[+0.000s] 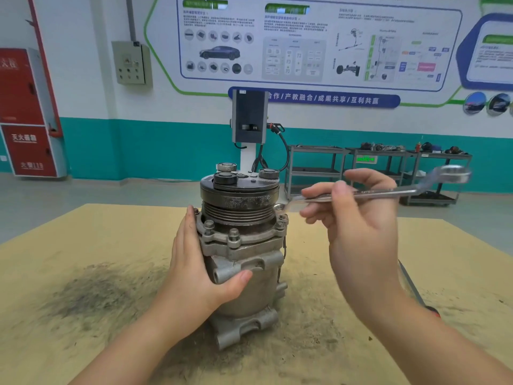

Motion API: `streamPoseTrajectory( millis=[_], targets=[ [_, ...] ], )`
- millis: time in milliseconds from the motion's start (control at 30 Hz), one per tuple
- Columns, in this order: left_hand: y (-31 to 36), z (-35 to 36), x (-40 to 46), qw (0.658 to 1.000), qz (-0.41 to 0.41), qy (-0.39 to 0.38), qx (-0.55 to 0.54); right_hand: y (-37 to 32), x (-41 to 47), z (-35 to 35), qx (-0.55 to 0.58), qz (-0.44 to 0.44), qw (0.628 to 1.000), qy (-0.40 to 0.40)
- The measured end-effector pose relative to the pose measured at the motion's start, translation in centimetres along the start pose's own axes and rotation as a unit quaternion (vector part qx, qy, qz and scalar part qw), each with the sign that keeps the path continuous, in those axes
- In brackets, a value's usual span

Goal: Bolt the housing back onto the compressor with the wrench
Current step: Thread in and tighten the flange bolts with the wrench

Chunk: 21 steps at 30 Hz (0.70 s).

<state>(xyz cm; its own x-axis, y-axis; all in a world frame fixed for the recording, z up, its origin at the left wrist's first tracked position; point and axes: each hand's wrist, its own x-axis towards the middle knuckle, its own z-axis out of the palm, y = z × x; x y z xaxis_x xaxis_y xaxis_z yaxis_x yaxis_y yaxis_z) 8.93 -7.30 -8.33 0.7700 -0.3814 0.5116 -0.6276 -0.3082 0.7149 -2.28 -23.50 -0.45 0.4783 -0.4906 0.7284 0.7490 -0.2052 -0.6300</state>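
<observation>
Grey cast-metal compressor point(244, 262) stands upright, left hand point(200, 262) cupping its ribbed housing point(238, 240); at three o'clock, right hand point(358, 218) pinches a shiny flat wrench point(369, 193).

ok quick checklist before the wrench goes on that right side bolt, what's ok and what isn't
1. Compressor upright on the table: ok.
2. Left hand bracing the body: ok, palm and thumb wrap it.
3. Right hand gripping the wrench: ok, held mid-shaft.
4. Ring end seated on the right side bolt: not ok, it hovers just above.
5. Front flange bolts in their holes: ok; tightness cannot tell.
6. Wrench size matching the bolt head: cannot tell.
</observation>
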Motion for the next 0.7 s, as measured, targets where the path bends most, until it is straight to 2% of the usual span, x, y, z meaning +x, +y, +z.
streamPoseTrajectory(
  millis=[67, 133, 267, 400, 467, 533, 600, 633, 700],
  targets=[
    [0.1, 0.0, 0.0, 1.000, -0.001, -0.001, 0.001, 0.0, 1.1, -0.7, 0.097, 0.107, 0.989, 0.037],
    [0.0, 0.0, -0.1, 1.000, -0.001, 0.000, -0.002, 0.5, 1.8, -1.3, 0.153, 0.173, 0.971, 0.055],
    [0.0, 0.0, -0.1, 1.000, -0.001, -0.002, -0.001, 1.8, 2.4, -1.9, 0.223, 0.249, 0.940, 0.070],
    [-0.2, 0.1, -0.1, 1.000, 0.000, 0.002, -0.009, 2.8, 3.0, -2.9, 0.259, 0.335, 0.905, 0.029],
    [-0.3, 0.1, -0.1, 1.000, 0.004, 0.008, -0.011, 3.1, 3.1, -3.2, 0.265, 0.337, 0.903, 0.015],
    [-0.2, 0.1, -0.1, 1.000, 0.005, 0.009, -0.011, 3.7, 2.3, -2.9, 0.240, 0.255, 0.937, 0.013],
    [-0.2, 0.1, -0.1, 1.000, 0.004, 0.009, -0.012, 4.5, 0.7, -2.3, 0.156, 0.089, 0.984, 0.016],
    [-0.2, 0.1, -0.1, 1.000, 0.003, 0.008, -0.014, 4.8, -0.1, -2.0, 0.097, -0.006, 0.995, 0.009],
    [-0.3, 0.1, -0.1, 1.000, 0.006, 0.008, -0.015, 5.0, -1.3, -1.8, -0.028, -0.174, 0.983, -0.043]
  ],
)
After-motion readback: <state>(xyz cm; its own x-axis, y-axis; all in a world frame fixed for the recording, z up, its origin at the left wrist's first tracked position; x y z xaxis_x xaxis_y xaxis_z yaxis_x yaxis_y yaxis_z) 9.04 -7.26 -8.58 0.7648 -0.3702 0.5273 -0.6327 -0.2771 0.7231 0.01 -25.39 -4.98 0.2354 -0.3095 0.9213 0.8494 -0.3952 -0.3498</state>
